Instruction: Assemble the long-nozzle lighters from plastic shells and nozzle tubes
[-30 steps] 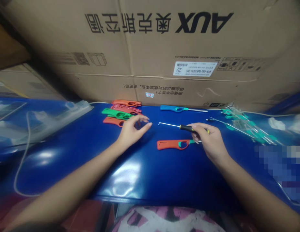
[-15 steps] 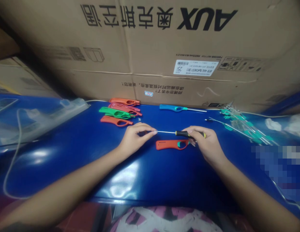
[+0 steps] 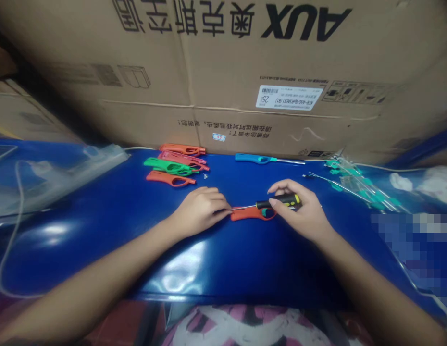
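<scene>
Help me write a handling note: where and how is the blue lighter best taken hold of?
The blue lighter is probably best gripped by its solid handle, the end opposite the thin metal rod, coming from above and the person's side. It lies flat, the handle is its broader part, and the cardboard box stands close behind, likely crowding fingers there.

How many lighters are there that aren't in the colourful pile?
2: the blue lighter near the cardboard box, and the orange lighter partly hidden by the right hand. Pixelation at right could hide others.
</scene>
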`<move>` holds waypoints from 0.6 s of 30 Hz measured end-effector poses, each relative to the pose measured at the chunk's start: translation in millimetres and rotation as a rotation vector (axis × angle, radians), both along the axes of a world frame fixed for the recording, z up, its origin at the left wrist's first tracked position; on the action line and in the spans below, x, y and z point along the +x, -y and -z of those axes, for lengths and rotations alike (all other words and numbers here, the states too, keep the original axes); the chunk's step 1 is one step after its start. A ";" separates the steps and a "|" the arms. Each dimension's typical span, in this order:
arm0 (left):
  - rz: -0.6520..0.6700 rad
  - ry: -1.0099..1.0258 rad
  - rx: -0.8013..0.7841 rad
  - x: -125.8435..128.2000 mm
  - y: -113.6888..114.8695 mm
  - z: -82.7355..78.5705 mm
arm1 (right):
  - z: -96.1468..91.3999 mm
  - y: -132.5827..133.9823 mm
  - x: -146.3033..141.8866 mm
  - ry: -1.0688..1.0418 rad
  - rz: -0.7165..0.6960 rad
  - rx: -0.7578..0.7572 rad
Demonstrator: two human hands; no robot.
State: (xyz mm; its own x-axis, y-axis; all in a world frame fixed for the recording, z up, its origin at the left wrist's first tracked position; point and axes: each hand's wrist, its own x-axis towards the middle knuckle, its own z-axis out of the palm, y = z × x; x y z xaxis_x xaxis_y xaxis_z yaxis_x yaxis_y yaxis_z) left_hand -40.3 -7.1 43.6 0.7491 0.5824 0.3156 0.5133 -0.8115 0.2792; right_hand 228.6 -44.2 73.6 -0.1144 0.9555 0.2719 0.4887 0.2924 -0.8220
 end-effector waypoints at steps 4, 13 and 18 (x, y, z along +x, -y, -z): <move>0.022 0.014 -0.055 1.5 4.5 -3.4 | -0.6 5.5 -4.2 -0.006 0.031 0.107; 0.018 0.208 -0.269 2.1 4.7 -6.0 | -3.4 0.8 -2.5 -0.137 0.117 0.124; -0.001 0.231 -0.277 3.1 5.1 -4.4 | 2.9 0.3 1.5 -0.289 0.132 0.059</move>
State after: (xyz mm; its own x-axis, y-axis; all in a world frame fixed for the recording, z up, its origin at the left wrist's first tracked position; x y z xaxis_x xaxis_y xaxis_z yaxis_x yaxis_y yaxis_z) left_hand -37.1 -12.2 48.0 0.6757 0.6705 0.3063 0.4121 -0.6882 0.5972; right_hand 230.2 -44.5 70.7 0.0989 0.9386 0.3305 0.2746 0.2934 -0.9157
